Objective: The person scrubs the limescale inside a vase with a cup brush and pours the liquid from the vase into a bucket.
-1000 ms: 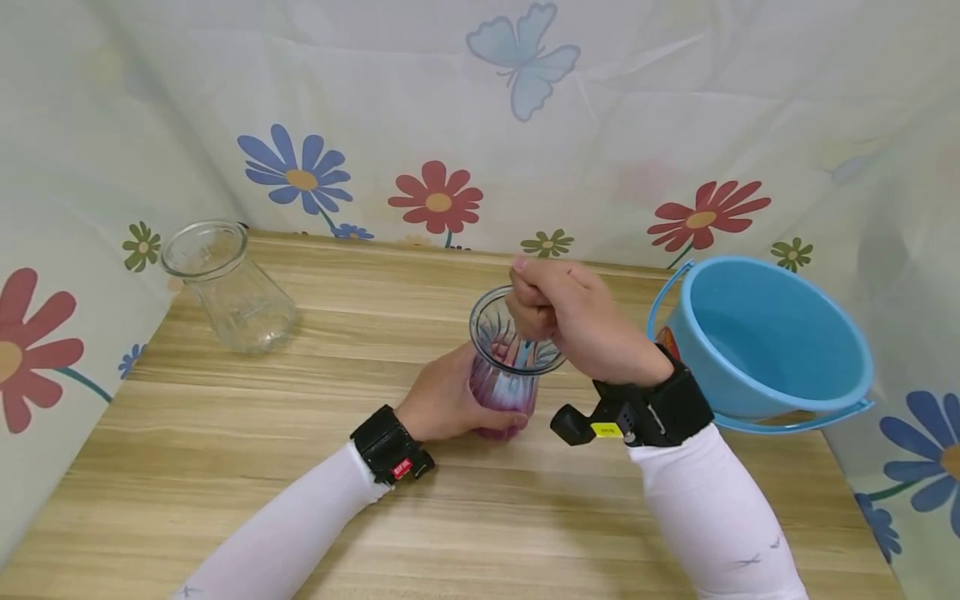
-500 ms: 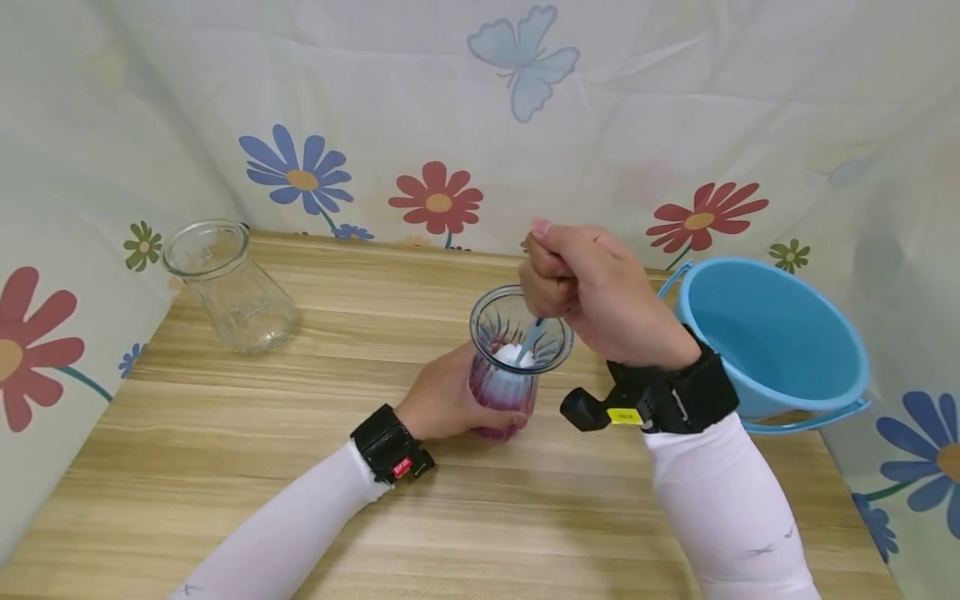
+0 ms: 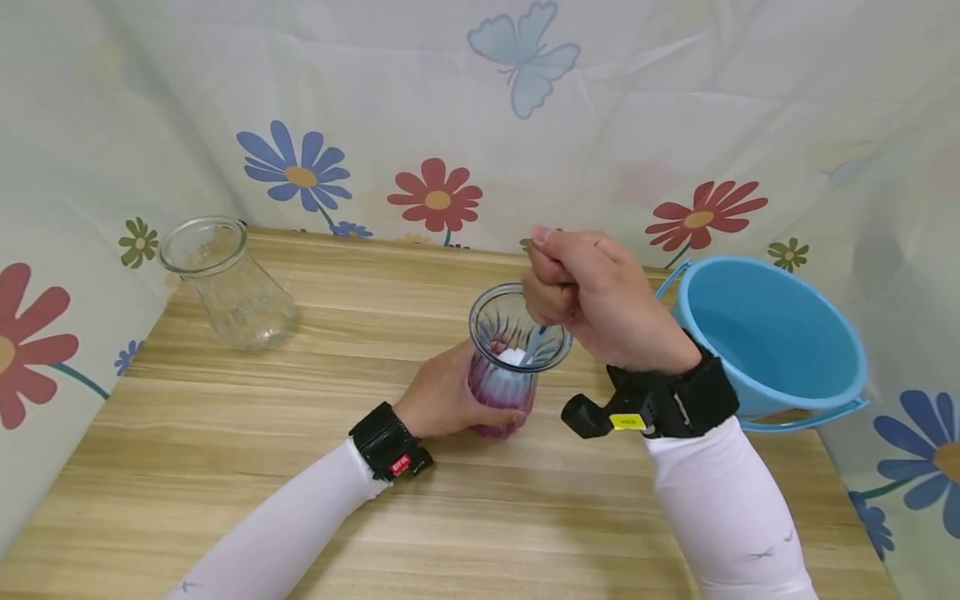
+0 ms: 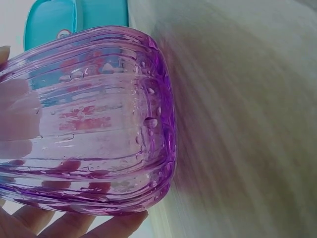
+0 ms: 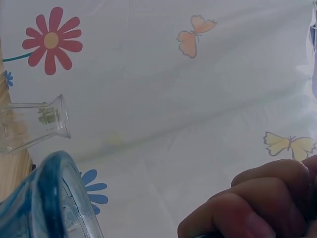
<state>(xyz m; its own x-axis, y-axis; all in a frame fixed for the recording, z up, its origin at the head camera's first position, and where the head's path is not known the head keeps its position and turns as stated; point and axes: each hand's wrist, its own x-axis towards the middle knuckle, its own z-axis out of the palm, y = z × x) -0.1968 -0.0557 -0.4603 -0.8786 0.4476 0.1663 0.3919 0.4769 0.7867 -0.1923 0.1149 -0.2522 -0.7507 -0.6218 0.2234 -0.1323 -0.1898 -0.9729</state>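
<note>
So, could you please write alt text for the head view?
A person's left hand grips a purple-and-blue glass vase while the right hand holds a blue-handled tool inside it. A clear glass jar stands left, a blue bucket right.

Blue handle partly hidden by right grip, sleeves cut off

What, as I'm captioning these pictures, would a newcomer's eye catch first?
Probably the blue bucket at the right of the table. Next, likely, the purple vase near the middle, which the left hand grips while the right hand holds a blue handle reaching into it.
</note>
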